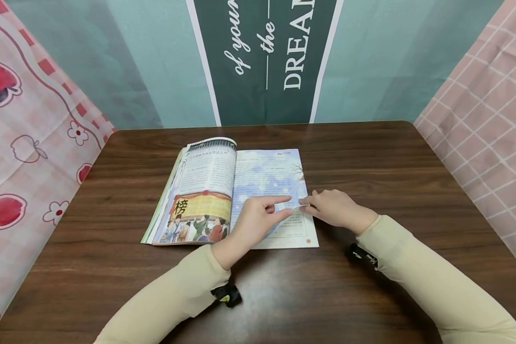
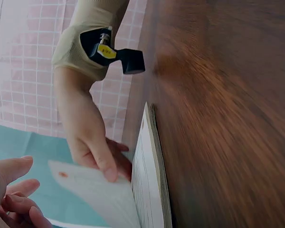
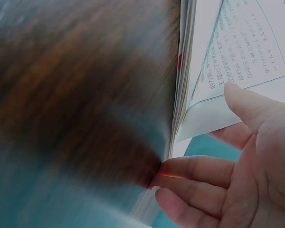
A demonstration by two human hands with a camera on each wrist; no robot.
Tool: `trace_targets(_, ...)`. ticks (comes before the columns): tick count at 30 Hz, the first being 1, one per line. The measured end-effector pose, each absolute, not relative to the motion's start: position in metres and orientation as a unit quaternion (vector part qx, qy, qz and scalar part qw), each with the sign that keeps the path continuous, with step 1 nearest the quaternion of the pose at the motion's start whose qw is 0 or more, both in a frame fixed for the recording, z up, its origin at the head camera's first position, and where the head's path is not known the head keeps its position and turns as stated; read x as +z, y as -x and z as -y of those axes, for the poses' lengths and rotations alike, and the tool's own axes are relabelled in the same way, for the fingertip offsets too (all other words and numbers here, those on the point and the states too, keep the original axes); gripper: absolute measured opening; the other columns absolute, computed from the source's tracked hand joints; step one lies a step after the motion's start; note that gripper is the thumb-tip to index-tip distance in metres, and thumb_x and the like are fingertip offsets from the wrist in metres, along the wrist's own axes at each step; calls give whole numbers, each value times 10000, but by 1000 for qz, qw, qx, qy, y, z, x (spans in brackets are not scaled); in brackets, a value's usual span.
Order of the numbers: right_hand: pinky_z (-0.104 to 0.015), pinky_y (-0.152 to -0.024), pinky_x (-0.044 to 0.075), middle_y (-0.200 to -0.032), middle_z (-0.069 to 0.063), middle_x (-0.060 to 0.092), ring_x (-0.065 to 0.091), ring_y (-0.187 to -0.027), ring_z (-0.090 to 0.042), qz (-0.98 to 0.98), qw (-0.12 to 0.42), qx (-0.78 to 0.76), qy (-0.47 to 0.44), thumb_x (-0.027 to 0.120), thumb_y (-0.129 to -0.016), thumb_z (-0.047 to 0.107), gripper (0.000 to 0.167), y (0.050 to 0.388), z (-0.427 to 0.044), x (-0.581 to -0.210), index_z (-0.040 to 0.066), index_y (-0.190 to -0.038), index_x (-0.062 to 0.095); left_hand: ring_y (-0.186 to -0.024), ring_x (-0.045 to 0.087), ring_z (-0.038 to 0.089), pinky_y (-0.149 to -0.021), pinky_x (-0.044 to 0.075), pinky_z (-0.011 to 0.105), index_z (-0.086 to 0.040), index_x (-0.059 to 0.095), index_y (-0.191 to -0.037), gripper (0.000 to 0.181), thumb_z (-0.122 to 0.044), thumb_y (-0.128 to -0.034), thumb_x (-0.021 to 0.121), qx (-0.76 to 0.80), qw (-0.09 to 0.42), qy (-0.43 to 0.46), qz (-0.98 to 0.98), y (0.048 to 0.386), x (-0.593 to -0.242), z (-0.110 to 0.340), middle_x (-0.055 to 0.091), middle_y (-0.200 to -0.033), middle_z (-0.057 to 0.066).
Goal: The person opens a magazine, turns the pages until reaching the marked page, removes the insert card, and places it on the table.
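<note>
An open book lies on the table, its left side showing a picture of several figures under a red-draped yellow banner. My right hand is at the book's right edge. Between its thumb and a finger it pinches a page, which stands lifted off the pages below in the left wrist view. The other fingers of that hand touch the edge of the page stack in the right wrist view. Over the right side of the book hovers my left hand, thumb and index finger apart, with nothing between them.
The brown wooden table extends around the book. A teal cloth with lettering hangs behind it. Pink patterned cloths stand at the left and the right.
</note>
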State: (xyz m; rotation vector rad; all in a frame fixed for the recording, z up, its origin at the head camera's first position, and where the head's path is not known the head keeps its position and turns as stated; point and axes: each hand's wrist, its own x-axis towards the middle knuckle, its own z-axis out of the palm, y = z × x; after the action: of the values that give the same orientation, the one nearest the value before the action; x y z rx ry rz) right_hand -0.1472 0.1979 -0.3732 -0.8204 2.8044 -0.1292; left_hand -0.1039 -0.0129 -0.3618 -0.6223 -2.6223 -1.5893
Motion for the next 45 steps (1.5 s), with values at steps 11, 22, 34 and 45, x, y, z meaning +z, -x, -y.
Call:
trace_targets(11,-486,-727,497,-1176,-344,531,620,-924,-394,-955,97,-27,281,538,-947,312,356,146,-197,-372,64,-1177,648,-431,222,18,-442,235,188,-89,750,-969,169,-186,-838,706,-506,-12,219,834,115,-367,-11,298,-457,-87)
trace_targets(22,-478,-687,503,-1156,-338,547,634,-869,-386,-955,95,-28,280,528,-942,371,416,147,-197,-371,49,-1186,626,-455,303,24,-461,282,188,-101,760,-898,143,-210,-866,673,-498,3,203,843,120,-367,-11,639,-666,-18)
trace_targets(34,-330,-521,409,-535,-9,479,463,-451,-146,-953,172,-57,242,563,-853,564,1004,149,-203,-367,-31,-1472,44,-430,359,39,-448,315,197,-73,759,-876,141,-184,-866,673,-496,62,175,848,120,-364,10,655,-632,-3)
trace_targets(45,-348,-581,423,-583,-74,542,484,-499,-170,-948,169,-53,264,589,-837,557,951,151,-210,-368,-28,-1463,177,-438,224,69,-439,229,229,-71,760,-849,118,-164,-853,687,-518,121,126,837,119,-351,47,282,-448,-78)
